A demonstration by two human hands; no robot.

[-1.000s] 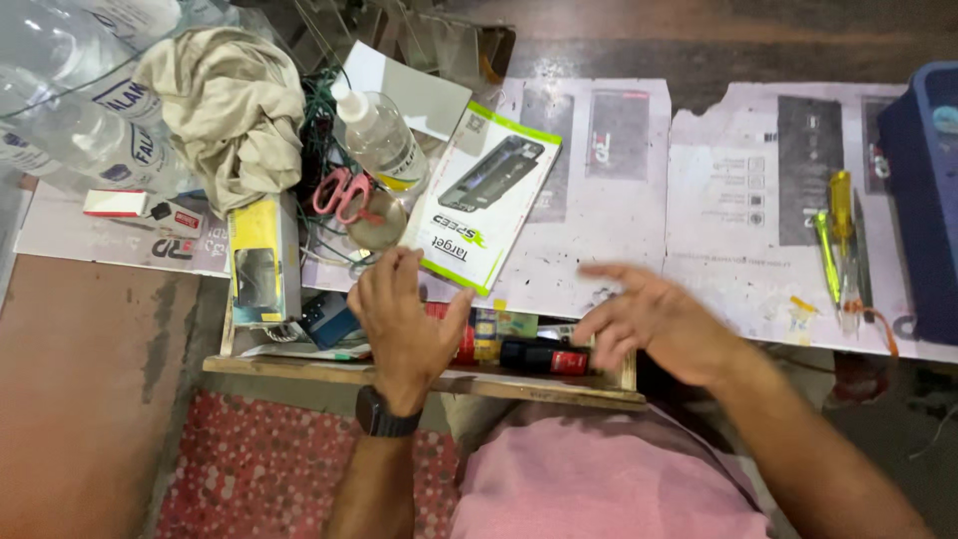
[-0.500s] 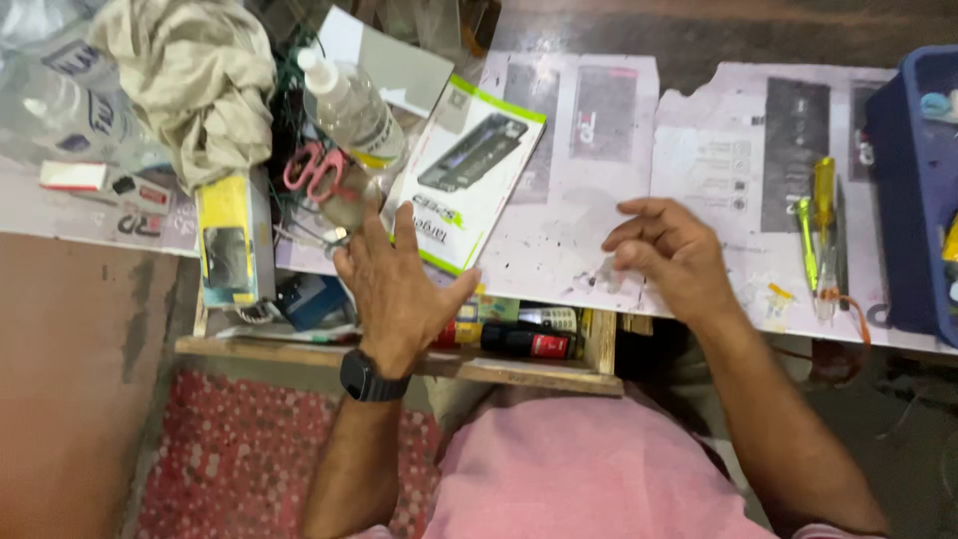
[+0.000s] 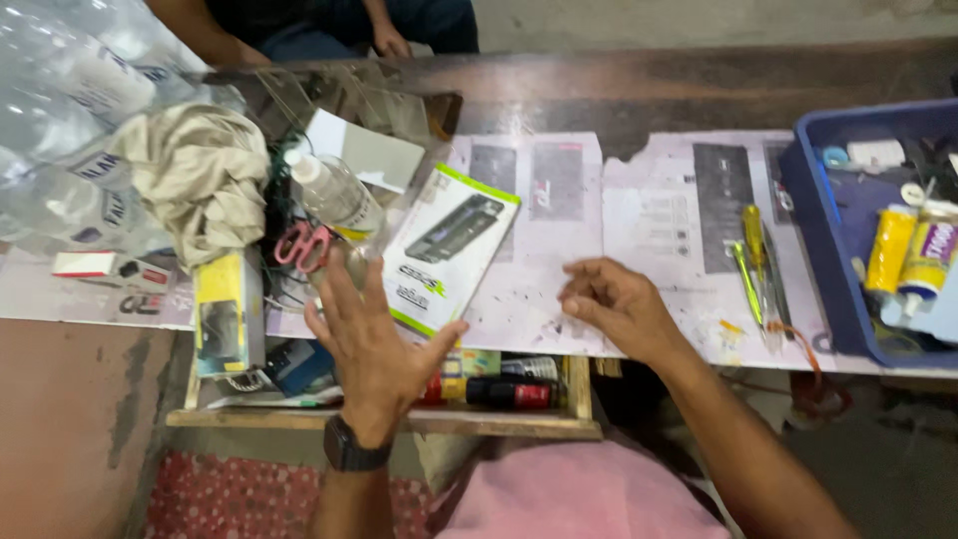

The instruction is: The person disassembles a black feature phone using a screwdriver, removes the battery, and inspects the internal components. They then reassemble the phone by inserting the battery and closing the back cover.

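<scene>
My left hand (image 3: 369,339) hovers with fingers spread over the open wooden drawer (image 3: 399,419), next to a white and green flat package (image 3: 449,250) that lies on the table. My right hand (image 3: 614,304) rests on the paper-covered tabletop (image 3: 559,200) with its fingertips pinched together; whether anything small sits between them cannot be made out. A black watch is on my left wrist. The drawer holds a red and black tube (image 3: 499,392) and other small items.
A blue tray (image 3: 813,230) with glue tubes stands at the right. Screwdrivers (image 3: 755,265) lie beside it. A plastic bottle (image 3: 334,195), pink scissors (image 3: 302,245), a crumpled cloth (image 3: 195,175), a yellow box (image 3: 225,309) and bagged bottles (image 3: 70,120) crowd the left. Another person sits across the table.
My left hand has lifted off the drawer's edge and opened its fingers. My right hand has drawn back leftward and curled its fingers into a pinch on the tabletop.
</scene>
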